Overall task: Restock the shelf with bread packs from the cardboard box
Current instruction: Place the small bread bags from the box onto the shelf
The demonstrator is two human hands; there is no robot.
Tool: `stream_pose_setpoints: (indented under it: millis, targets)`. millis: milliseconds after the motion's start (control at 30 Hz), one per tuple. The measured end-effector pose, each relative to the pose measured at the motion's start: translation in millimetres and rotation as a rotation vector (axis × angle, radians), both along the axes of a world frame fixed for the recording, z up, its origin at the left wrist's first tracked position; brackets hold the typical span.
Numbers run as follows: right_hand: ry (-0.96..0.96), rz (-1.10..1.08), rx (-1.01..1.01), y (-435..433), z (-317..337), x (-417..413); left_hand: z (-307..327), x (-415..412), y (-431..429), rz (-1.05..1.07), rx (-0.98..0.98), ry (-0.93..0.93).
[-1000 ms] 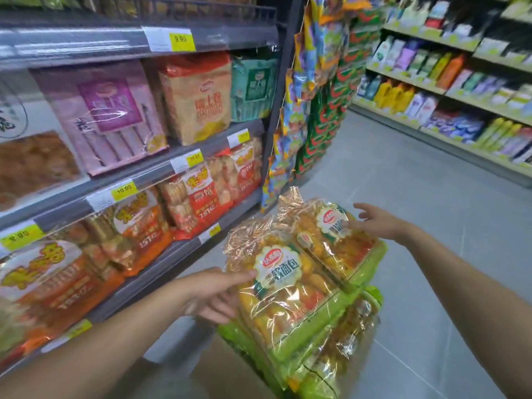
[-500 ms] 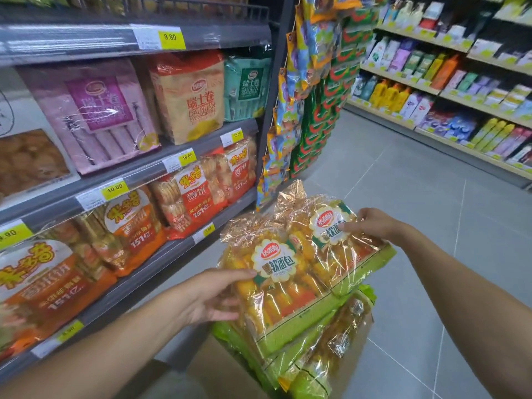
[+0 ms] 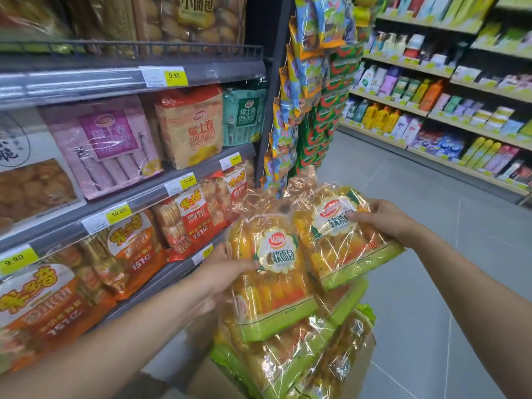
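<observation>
A yellow price tag (image 3: 174, 75) on the top shelf edge (image 3: 86, 82) read 9.90. Along the middle shelf edge (image 3: 152, 197), the far tag (image 3: 235, 158), the next tag (image 3: 187, 180) and a nearer tag (image 3: 118, 213) read 10.00; the nearest tag (image 3: 14, 258) read 9.90. The orange bag (image 3: 190, 128) carried 瑞士卷, DALIYUAN and SWISS ROLL, the teal bag (image 3: 244, 116) 瑞士卷 and DALIYUAN. The top-shelf bag (image 3: 197, 12) read 小面包. The left bread pack (image 3: 277, 254) read 软面包; the right bread pack (image 3: 345, 246) showed that label partly hidden. The red cracker bags (image 3: 198, 223) showed 151亿.
</observation>
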State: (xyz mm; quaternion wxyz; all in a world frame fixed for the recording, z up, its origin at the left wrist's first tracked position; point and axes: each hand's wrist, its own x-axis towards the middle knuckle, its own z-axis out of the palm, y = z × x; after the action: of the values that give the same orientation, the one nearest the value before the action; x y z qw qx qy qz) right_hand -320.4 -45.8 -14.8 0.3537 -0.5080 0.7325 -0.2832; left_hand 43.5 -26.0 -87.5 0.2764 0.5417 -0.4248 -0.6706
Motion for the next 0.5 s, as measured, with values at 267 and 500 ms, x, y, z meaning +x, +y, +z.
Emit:
stream_pose_setpoints:
  millis: [267, 500]
  targets:
    - [-0.047, -0.191, -0.472, -42, 51, 26, 95, 35, -56, 0.173, -0.362, -0.015]
    - [-0.051, -0.216, -0.711, -70, 109, 78, 172, 73, -88, 0.340, -0.575, -0.029]
